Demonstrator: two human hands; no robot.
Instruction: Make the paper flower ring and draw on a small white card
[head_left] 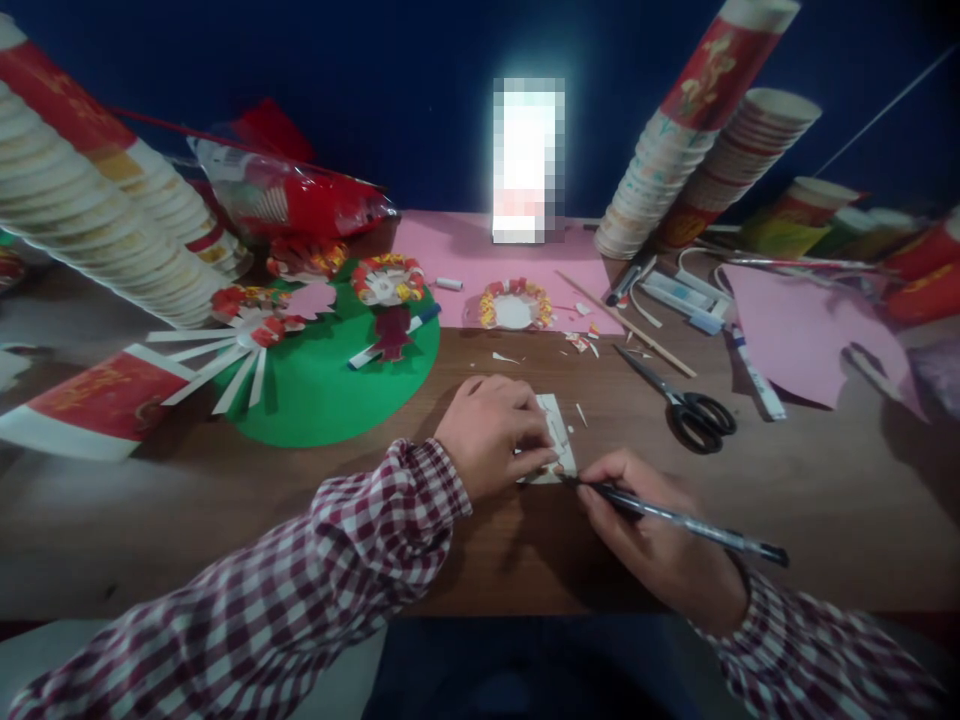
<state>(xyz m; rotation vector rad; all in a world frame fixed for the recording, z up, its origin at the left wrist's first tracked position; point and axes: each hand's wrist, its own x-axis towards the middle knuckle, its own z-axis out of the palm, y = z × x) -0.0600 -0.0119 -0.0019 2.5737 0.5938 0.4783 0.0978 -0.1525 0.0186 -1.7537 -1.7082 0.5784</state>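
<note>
A small white paper piece (556, 430) with dark lines drawn on it lies on the table just in front of me. My left hand (491, 435) presses it down, its fingers curled over the left side and covering part of it. From the right, my right hand (660, 530) grips a pen (690, 522) with a dark tip and a clear barrel. The pen tip meets the lower right part of the paper, and the pen's back end points down to the right. Thin white scraps (581, 413) lie beside the paper.
Black-handled scissors (697, 418) and a wooden stick (637, 330) lie to the right. Behind are pink paper (450, 245), a decorated ring (517, 308) and a lit, blurred screen (525, 150). A green disc (330, 400) and leaning paper-cup stacks (97, 220) stand left; more cup stacks (660, 160) rise right.
</note>
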